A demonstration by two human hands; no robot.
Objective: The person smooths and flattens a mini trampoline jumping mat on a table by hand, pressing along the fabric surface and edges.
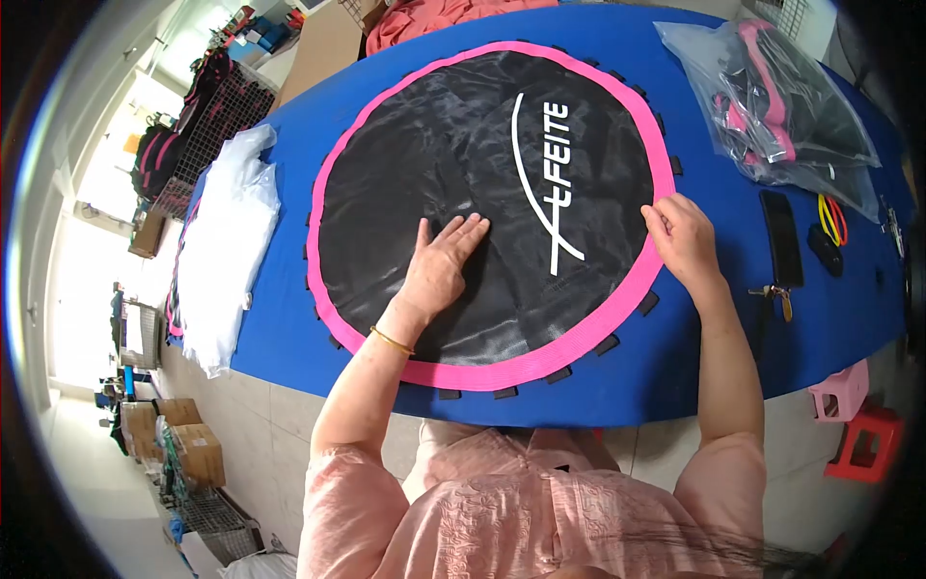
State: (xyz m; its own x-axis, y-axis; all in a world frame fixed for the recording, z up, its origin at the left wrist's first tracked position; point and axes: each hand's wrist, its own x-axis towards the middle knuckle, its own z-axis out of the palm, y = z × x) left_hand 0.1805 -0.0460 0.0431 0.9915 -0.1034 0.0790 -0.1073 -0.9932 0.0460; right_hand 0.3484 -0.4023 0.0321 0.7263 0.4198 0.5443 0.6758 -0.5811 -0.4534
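Observation:
A round black mat (415, 145) with a pink border and white lettering lies spread on the blue table (280, 333). Short black tabs stick out around its edge. My left hand (444, 265) rests on the black fabric left of the lettering, fingers spread and palm down. At the mat's right edge, the fingers of my right hand (681, 236) are closed in a pinch on the pink border.
White plastic bags (230, 251) lie at the table's left end. A clear bag (830, 125) with black and pink pieces is at the back right. Near it lie a phone (781, 236), keys (783, 301) and colored bands (832, 220). Stools (867, 442) stand below right.

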